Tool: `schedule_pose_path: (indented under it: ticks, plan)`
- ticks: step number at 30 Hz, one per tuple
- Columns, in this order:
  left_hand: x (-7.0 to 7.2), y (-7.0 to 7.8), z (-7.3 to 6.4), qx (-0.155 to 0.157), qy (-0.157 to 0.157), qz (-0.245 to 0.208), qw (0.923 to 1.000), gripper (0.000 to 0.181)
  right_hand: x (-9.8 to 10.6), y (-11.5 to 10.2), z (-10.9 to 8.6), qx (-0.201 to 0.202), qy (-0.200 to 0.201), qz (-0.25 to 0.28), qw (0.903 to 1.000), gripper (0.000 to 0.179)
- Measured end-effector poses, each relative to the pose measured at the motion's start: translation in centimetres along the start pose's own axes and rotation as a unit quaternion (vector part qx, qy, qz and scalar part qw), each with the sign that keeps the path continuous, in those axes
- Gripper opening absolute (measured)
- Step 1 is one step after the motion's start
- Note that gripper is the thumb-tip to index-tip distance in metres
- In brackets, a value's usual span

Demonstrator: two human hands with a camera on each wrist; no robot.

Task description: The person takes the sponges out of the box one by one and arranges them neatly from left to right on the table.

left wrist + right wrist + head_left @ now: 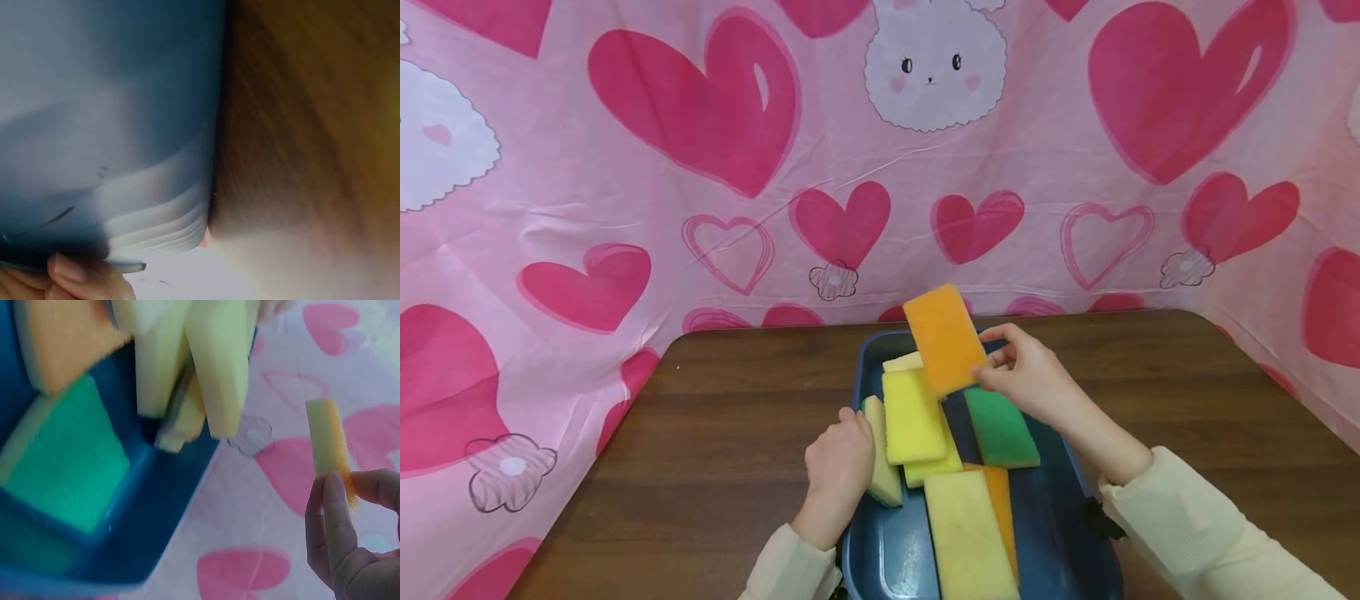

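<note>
My right hand (1026, 371) pinches an orange sponge (947, 337) by its edge, above the far end of a blue plastic tub (1075, 533). Side-on in the right wrist view, this sponge (328, 437) shows a pale layer and an orange layer between thumb and fingers. My left hand (842, 454) grips the tub's left rim; from below, its fingers (81, 275) curl over the rim edge. Beside that hand a pale sponge (882, 454) leans on the tub wall. Yellow sponges (916, 417) and a green sponge (1002, 425) lie in the tub.
Nearer the front of the tub, a long pale-yellow sponge (970, 537) partly covers another orange one (1000, 500). The tub stands on a dark brown wooden table (722, 467). Behind hangs a pink cloth (820, 158) with hearts.
</note>
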State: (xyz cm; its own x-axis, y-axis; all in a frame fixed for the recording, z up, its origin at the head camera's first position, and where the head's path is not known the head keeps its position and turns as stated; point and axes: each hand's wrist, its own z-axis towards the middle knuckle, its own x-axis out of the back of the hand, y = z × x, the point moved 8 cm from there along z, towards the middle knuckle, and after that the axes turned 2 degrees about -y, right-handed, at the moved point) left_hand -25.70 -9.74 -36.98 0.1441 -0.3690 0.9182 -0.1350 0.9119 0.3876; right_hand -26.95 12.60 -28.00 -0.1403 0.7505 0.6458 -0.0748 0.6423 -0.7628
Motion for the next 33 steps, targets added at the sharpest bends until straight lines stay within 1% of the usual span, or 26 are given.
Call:
schedule_pose_path:
  ticks: [4, 8, 14, 20, 24, 28, 33]
  plan:
    - [0.0, 0.0, 0.0, -0.001, -0.001, 0.000, 1.0000, 0.029, 2.0, 0.4, 0.3, 0.003, 0.017, 0.000, 0.9998, 0.052]
    - [0.0, 0.0, 0.0, -0.001, -0.003, 0.000, 1.0000, 0.029, 4.1, 1.3, 0.8, 0.002, 0.038, -0.002, 0.9993, 0.051]
    - [0.0, 0.0, 0.0, -0.001, -0.004, -0.001, 1.0000, 0.029, 7.2, 3.9, 1.6, -0.026, 0.067, -0.003, 0.9974, 0.056]
    - [-0.1, 0.0, 0.0, 0.002, -0.012, -0.001, 0.9999, 0.029, 9.8, 6.6, 2.3, -0.047, 0.109, -0.003, 0.9930, 0.055]
    - [-0.1, 0.0, 0.0, 0.006, -0.017, 0.000, 0.9998, 0.029, 10.8, 8.6, 2.5, -0.067, 0.122, 0.006, 0.9902, 0.056]
    - [-0.1, 0.0, 0.0, 0.007, -0.016, 0.001, 0.9998, 0.029, 11.3, 10.5, 2.8, -0.087, 0.127, 0.017, 0.9879, 0.055]
    - [-0.1, 0.0, 0.0, 0.007, -0.018, 0.001, 0.9998, 0.028, 11.1, 12.9, 2.7, -0.121, 0.130, 0.027, 0.9839, 0.058]
